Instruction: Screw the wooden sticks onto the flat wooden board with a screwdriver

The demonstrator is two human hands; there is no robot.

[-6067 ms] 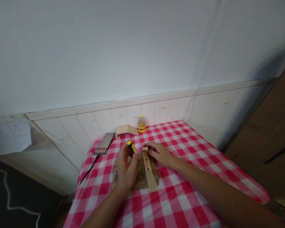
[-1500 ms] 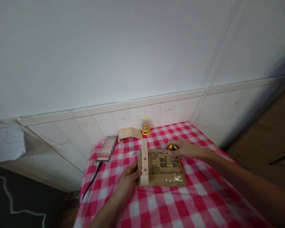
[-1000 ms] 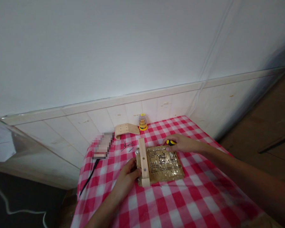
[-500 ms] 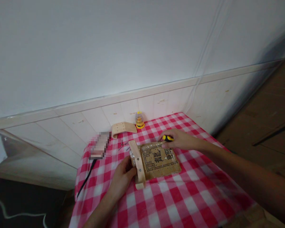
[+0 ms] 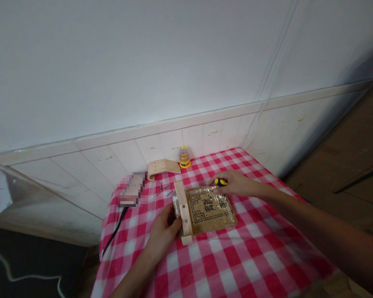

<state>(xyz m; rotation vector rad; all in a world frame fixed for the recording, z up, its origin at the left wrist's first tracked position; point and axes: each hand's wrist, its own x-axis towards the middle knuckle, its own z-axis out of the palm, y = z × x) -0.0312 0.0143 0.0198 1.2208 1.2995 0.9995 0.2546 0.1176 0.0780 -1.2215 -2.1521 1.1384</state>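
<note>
Right hand [image 5: 231,183] closed on the screwdriver [image 5: 220,182], at the far-right corner of the wrapped package [image 5: 211,215]. Left hand [image 5: 163,231] at its left edge, next to the wooden strip [image 5: 180,198]; can't tell what those fingers are clamped on, contact's hidden. Delta: driver was in my left, now right; strip was over the package's right end, now across its left. My read: repositioning, nothing being turned, since the driver's off the strip. Checked tablecloth [image 5: 211,256]: loose screws [image 5: 164,189] beyond the strip, curved wooden piece [image 5: 163,166] and yellow-trimmed container [image 5: 184,159] far, by the white panelling [image 5: 161,142].
</note>
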